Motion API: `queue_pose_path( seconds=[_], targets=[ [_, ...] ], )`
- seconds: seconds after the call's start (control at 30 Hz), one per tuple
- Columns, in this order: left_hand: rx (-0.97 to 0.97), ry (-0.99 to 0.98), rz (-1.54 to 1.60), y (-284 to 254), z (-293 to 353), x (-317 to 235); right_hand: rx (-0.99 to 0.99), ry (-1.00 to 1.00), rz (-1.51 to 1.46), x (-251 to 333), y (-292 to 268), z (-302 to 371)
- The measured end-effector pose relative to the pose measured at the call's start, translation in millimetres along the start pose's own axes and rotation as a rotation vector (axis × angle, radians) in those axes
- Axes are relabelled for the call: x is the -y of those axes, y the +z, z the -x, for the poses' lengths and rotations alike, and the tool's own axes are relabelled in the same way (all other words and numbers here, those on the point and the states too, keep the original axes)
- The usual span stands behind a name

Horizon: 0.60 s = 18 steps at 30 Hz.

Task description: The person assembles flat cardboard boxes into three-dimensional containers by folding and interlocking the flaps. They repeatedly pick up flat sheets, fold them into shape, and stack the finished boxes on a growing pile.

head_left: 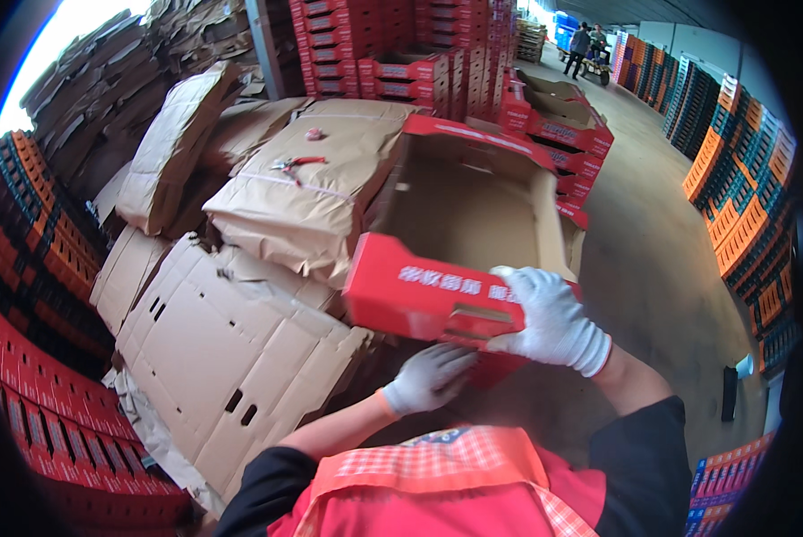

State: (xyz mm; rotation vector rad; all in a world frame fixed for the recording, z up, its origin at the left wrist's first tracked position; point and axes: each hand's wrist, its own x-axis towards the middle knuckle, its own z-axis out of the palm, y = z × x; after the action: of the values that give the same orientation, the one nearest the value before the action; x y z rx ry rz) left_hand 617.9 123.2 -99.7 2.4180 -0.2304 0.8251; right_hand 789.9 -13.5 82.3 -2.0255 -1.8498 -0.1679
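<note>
An open-topped red cardboard box (428, 282) with a brown inside is held tilted in front of me. My right hand (553, 322), in a white knit glove, grips its near right corner, thumb below the hand slot. Lower down, my left hand (430, 378), gloved too, has its fingers against the bottom edge of the near wall; the fingertips are slightly blurred and partly hidden. More red cardboard (492, 365) shows just under the box, and I cannot tell whether it belongs to it. Red-handled pruning shears (298, 166) and a small pinkish roll (313, 134) lie on a paper-wrapped bundle (285, 215) beyond.
Flat cardboard blanks (231, 340) lie at left. Stacked red boxes (567, 134) stand behind the held one, with taller stacks (410, 76) farther back. Orange and green crates (741, 188) line the right wall beyond a concrete aisle (643, 224). Two people (580, 46) are far off.
</note>
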Motion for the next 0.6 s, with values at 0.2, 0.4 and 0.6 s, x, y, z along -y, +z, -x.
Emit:
queue_pose_path(
  seconds=[0.2,0.4,0.6],
  targets=[
    [0.162,0.120,-0.189,109.7,-124.0,52.3,0.076,0.330,0.086,-130.0,5.7,14.6],
    [0.257,0.008,-0.175,148.6,-146.1,72.2,0.220,0.400,0.166,-210.5,39.5,10.9],
    [0.408,0.181,-0.110,135.8,-94.2,29.4,0.252,0.356,0.178,-221.3,76.7,29.6]
  ],
)
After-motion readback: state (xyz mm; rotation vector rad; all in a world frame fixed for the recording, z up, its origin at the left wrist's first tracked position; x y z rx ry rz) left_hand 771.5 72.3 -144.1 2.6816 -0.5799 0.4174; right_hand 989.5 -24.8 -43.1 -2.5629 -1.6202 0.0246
